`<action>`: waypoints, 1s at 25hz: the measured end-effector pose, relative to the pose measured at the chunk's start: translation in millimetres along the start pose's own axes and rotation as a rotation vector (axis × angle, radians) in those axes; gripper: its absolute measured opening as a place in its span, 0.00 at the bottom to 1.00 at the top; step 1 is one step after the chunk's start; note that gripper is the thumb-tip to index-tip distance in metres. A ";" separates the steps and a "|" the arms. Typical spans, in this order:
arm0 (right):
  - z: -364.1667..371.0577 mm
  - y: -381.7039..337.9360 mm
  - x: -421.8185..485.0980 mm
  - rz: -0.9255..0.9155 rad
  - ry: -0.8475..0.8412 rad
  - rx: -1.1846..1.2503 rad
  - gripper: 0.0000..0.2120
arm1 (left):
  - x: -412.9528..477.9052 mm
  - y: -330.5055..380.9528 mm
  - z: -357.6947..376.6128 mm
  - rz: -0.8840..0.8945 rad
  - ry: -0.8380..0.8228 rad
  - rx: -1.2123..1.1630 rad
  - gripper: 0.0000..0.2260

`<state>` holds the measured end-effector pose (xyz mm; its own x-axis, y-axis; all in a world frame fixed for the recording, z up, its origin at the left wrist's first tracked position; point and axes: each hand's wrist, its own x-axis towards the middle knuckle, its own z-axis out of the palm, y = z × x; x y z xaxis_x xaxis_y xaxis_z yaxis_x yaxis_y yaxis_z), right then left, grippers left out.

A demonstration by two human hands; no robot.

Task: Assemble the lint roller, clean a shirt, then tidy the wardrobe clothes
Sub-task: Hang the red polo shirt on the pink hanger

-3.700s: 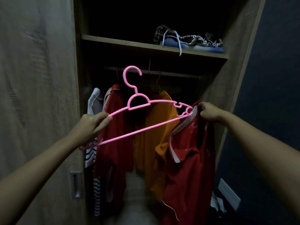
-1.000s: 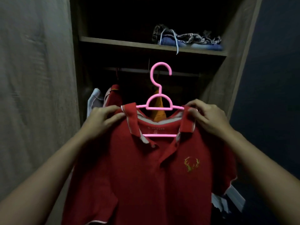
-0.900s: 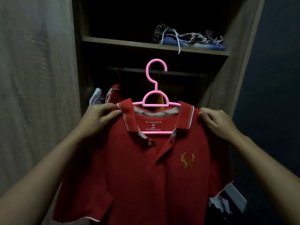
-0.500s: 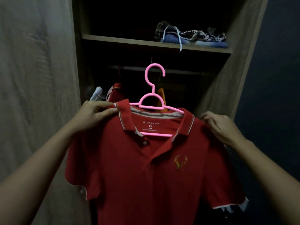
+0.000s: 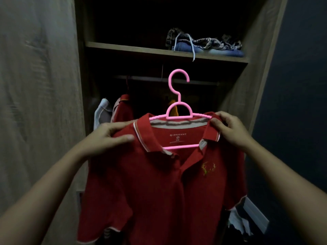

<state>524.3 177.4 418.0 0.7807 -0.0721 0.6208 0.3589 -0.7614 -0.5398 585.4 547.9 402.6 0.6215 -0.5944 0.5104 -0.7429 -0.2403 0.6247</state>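
A red polo shirt with a small yellow antler logo hangs on a pink plastic hanger, held up in front of the open wardrobe. My left hand grips the shirt's left shoulder beside the collar. My right hand pinches the right shoulder and collar over the hanger's arm. The hanger's hook points up, just below the dark hanging rail, and is not on it. No lint roller is in view.
Behind the shirt hang a white garment, another red one and an orange one. Folded clothes lie on the upper shelf. A wooden wardrobe door stands left, a dark wall right.
The shirt went from dangling off one hanger end to sitting fully on the hanger. Over the last second both hands shifted along the shoulders and the hanger rose slightly towards the rail.
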 end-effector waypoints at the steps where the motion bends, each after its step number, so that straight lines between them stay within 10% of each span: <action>1: 2.8 0.7 3.3 0.018 0.045 -0.061 0.08 | 1.3 1.2 10.6 0.013 0.048 0.072 0.16; 4: 28.2 -9.1 5.1 0.024 0.193 -0.224 0.17 | 14.5 10.5 57.4 0.032 0.217 0.359 0.17; 10: 61.5 -20.7 23.1 0.493 -0.001 0.205 0.18 | 57.5 45.2 155.7 -0.196 0.216 0.637 0.15; 15: 40.1 3.4 59.5 0.577 0.140 0.507 0.06 | 87.1 66.2 170.9 -0.229 0.297 0.394 0.17; 20: 44.5 29.6 107.9 0.479 0.121 0.563 0.23 | 174.2 12.6 147.9 -0.343 0.513 0.104 0.17; 25: 51.2 57.6 165.7 0.356 -0.023 0.444 0.16 | 263.9 -41.6 142.0 -0.502 0.389 0.033 0.38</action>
<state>700.6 154.6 460.7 0.9020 -0.2570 0.3469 0.2485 -0.3482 -0.9039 745.0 292.1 427.4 0.9364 -0.0828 0.3411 -0.3411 -0.4444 0.8284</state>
